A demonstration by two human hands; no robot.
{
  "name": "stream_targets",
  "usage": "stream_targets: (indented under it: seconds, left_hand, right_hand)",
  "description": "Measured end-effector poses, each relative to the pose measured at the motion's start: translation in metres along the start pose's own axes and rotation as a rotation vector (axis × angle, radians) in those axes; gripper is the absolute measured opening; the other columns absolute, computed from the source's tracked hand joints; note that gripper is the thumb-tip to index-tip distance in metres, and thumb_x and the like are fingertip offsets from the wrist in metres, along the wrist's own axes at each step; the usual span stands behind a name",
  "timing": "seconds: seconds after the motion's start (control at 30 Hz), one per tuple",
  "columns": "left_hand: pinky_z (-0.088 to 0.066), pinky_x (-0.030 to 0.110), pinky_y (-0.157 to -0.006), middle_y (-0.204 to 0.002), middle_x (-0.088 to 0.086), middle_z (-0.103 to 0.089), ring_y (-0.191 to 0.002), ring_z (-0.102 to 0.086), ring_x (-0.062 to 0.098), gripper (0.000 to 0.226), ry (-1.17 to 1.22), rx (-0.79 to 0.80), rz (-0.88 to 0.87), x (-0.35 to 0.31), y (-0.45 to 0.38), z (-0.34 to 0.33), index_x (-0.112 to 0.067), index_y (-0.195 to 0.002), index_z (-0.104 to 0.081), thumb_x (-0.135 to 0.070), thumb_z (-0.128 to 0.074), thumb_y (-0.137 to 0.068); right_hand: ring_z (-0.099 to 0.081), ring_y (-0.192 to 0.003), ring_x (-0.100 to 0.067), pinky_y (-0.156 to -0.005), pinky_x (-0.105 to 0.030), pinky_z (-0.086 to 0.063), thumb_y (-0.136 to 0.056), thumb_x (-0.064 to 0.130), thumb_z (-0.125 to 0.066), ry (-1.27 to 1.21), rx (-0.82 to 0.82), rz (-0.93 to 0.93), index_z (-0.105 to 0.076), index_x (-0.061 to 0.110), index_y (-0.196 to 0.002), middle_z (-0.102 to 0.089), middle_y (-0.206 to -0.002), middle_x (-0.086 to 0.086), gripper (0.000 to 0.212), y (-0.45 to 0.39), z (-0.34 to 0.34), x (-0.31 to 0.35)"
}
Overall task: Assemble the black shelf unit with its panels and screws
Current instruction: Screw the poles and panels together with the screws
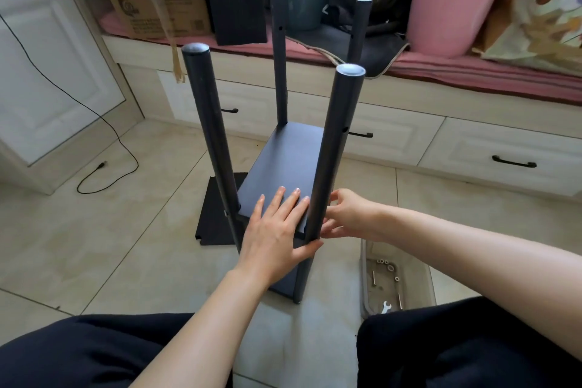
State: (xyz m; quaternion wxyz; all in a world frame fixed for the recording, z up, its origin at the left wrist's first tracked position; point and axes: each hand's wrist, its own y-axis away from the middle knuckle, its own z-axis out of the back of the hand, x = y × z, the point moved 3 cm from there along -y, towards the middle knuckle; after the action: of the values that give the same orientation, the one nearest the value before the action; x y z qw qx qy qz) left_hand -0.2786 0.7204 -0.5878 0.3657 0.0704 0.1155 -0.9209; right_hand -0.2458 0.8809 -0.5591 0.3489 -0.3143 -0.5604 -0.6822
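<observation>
Nearest, the person's dark-clad legs frame the floor. To the right between them and the shelf lies a clear tray (409, 264) holding screws (373, 278), washers (390, 268) and a small wrench (385, 306). The left hand (277, 230) lies flat, fingers straight and spread, on the near end of the upper black panel (283, 164), its thumb reaching to the near right pole (330, 151). The right hand (346, 214) is just right of that pole, fingertips pinched against its side at panel height; whether it holds a screw cannot be told. The shelf unit stands on the tile floor (126, 246) with four upright poles. A loose black panel (217, 217) lies flat left of it. Farther off, a black cable (104, 123) trails on the left, and drawers (504, 154) sit under a bench carrying a cardboard box (151, 6) and a pink bin (456, 0).
</observation>
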Motion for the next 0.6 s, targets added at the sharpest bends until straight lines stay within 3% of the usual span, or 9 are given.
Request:
stream_targets:
  seconds: [0.07,0.2,0.3,0.37,0.6]
  left_hand:
    - [0.003,0.040,-0.124,-0.168,-0.010,-0.009,-0.156,0.000,0.016,0.085,-0.061,0.003,-0.009,0.002,0.001,-0.002,-0.032,-0.161,-0.014,-0.077,-0.021,-0.089]
    - [0.001,0.038,-0.124,-0.168,-0.010,-0.009,-0.156,-0.001,0.016,0.087,-0.086,-0.002,-0.012,0.002,0.003,-0.003,-0.032,-0.161,-0.015,-0.079,-0.009,-0.087]
    - [-0.005,0.039,-0.124,-0.166,-0.008,-0.017,-0.155,-0.008,0.017,0.089,-0.075,-0.014,-0.007,0.001,0.003,-0.002,-0.030,-0.159,-0.025,-0.079,-0.008,-0.086]
    - [-0.009,0.040,-0.124,-0.165,-0.007,-0.023,-0.155,-0.014,0.018,0.089,-0.066,-0.028,0.000,-0.001,0.003,0.000,-0.028,-0.157,-0.032,-0.078,-0.010,-0.087]
    - [-0.015,0.043,-0.123,-0.160,-0.004,-0.035,-0.153,-0.022,0.020,0.084,-0.099,-0.050,0.026,-0.006,0.000,-0.001,-0.025,-0.152,-0.042,-0.075,-0.018,-0.090]
  right_hand:
    - [-0.066,-0.085,-0.030,-0.094,-0.044,-0.056,-0.098,0.022,-0.061,-0.022,0.029,-0.018,-0.056,-0.010,-0.122,-0.070,-0.097,-0.023,0.040,-0.002,0.000,0.000]
    - [-0.072,-0.090,-0.028,-0.091,-0.036,-0.058,-0.097,0.025,-0.062,-0.046,0.059,-0.049,-0.057,-0.011,-0.122,-0.071,-0.110,-0.025,0.044,0.000,0.006,-0.002]
    - [-0.071,-0.101,-0.030,-0.097,-0.040,-0.054,-0.099,0.017,-0.060,-0.072,0.089,-0.083,-0.057,-0.006,-0.126,-0.070,-0.114,-0.022,0.036,0.003,0.016,-0.005]
    - [-0.069,-0.107,-0.032,-0.094,-0.039,-0.055,-0.099,0.013,-0.059,-0.077,0.093,-0.114,-0.054,-0.003,-0.129,-0.067,-0.120,-0.023,0.034,0.006,0.028,-0.008]
    - [-0.072,-0.101,-0.031,-0.083,-0.037,-0.059,-0.098,0.020,-0.061,-0.081,0.121,-0.123,-0.061,0.005,-0.122,-0.074,-0.106,-0.015,0.028,0.011,0.084,-0.028]
